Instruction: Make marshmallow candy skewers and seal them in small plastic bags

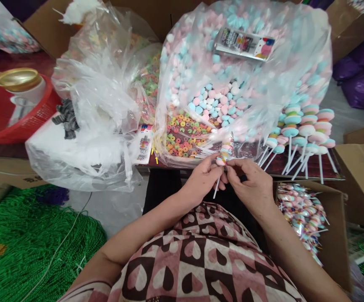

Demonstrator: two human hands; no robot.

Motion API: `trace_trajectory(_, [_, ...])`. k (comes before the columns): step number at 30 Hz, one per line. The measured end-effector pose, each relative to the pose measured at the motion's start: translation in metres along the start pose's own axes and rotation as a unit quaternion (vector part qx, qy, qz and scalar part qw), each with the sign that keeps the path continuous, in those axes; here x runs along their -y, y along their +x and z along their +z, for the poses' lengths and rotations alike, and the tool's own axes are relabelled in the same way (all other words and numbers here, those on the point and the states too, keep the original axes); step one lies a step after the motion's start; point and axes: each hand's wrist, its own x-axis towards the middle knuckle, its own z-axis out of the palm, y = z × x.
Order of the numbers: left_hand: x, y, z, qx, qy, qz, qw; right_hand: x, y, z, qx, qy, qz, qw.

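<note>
A marshmallow skewer (pixel 227 147) in a printed clear wrapper stands between my two hands over the table's front edge, its white stick angling down. My left hand (pixel 202 178) is closed around the bottom of the wrapper, just above the stick. From the other side, the fingertips of my right hand (pixel 252 184) pinch at the same gathered spot; a small bit of yellow shows there, too small to make out. Just behind lie white sticks (pixel 205 153), ring-shaped candies (pixel 186 132) and loose pink, white and blue marshmallows (pixel 219 100). Unwrapped marshmallow skewers (pixel 309 126) lie grouped at the right.
On the big marshmallow bag (pixel 184 63) rests a wrapper pack (pixel 244 43). Yellow ties (pixel 156 157) hang at the table edge. Below right, a cardboard box (pixel 334 235) holds wrapped skewers. Left are plastic bags (pixel 106 96), a red basket (pixel 48 105) and green strands (pixel 74 235).
</note>
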Motion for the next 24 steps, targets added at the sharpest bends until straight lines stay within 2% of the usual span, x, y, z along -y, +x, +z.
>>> trace_trajectory(7, [0.003,0.001,-0.001,0.002,0.013,0.013,1.000,-0.004,-0.007,0.004,-0.004,-0.018,0.051,0.999])
trace_trajectory(10, [0.003,0.001,-0.002,0.004,-0.017,0.005,1.000,-0.006,-0.008,0.006,-0.002,-0.016,0.070,0.997])
trace_trajectory(15, [0.003,0.004,-0.004,0.048,-0.113,-0.058,0.991,-0.004,-0.003,0.005,0.029,0.051,0.125,0.990])
trace_trajectory(19, [0.006,0.006,-0.004,0.068,-0.134,-0.082,0.985,-0.004,0.003,0.003,0.067,0.124,0.163,0.977])
trace_trajectory(21, [0.008,0.006,-0.002,0.056,-0.123,-0.068,0.988,-0.005,0.003,0.003,0.063,0.121,0.148,0.979])
trace_trajectory(24, [0.009,0.005,0.001,0.021,-0.090,-0.037,0.995,-0.006,-0.003,0.005,0.027,0.050,0.066,0.996])
